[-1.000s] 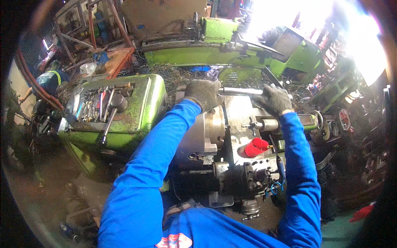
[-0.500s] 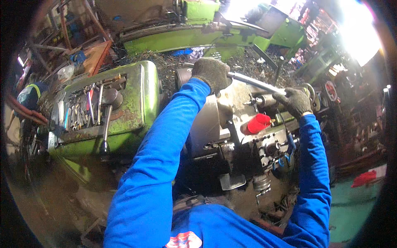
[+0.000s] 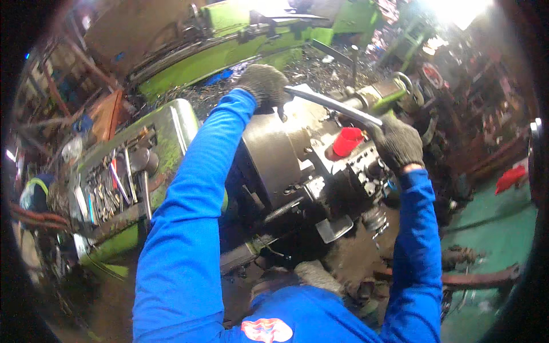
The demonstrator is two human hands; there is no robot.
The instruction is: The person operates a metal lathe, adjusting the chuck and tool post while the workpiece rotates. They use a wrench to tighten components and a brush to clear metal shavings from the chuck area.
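Bar [image 3: 333,104] end obscure in left hand [image 3: 264,87]

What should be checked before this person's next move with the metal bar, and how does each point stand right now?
1. Right hand closed on the metal bar: ok.
2. Left hand firmly gripping the bar's other end: cannot tell; its fingertips are hidden.
3. Both hands gloved: ok.
4. Red container apart from the bar: ok.
5. Loose tools away from both hands: ok, they lie on the green machine housing.
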